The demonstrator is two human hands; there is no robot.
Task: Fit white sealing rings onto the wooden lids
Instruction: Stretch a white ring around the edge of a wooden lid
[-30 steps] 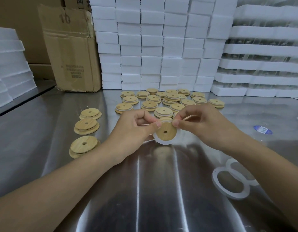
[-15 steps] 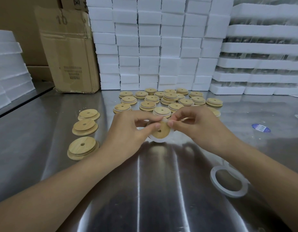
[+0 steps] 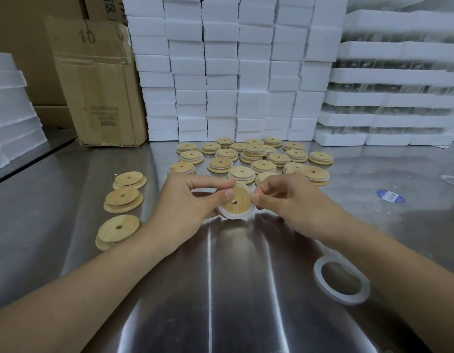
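Just above the steel desk [image 3: 221, 276], the left hand [image 3: 185, 200] and right hand [image 3: 284, 202] both pinch a tilted wooden lid [image 3: 240, 201] with a white ring [image 3: 231, 215] around its lower edge, a cluster of lids [image 3: 254, 154] just behind, a spare ring [image 3: 340, 284] beside the right forearm.

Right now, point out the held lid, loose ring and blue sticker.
held lid [image 3: 240, 200], head view, wooden face beside its hole
loose ring [image 3: 317, 272], head view, band's left side
blue sticker [image 3: 390, 196], head view, middle

Fingers of the left hand [image 3: 185, 202] covered the lid [image 3: 237, 203] along its left edge; the right forearm [image 3: 399, 271] hid part of the loose rings [image 3: 348, 299] beside it.
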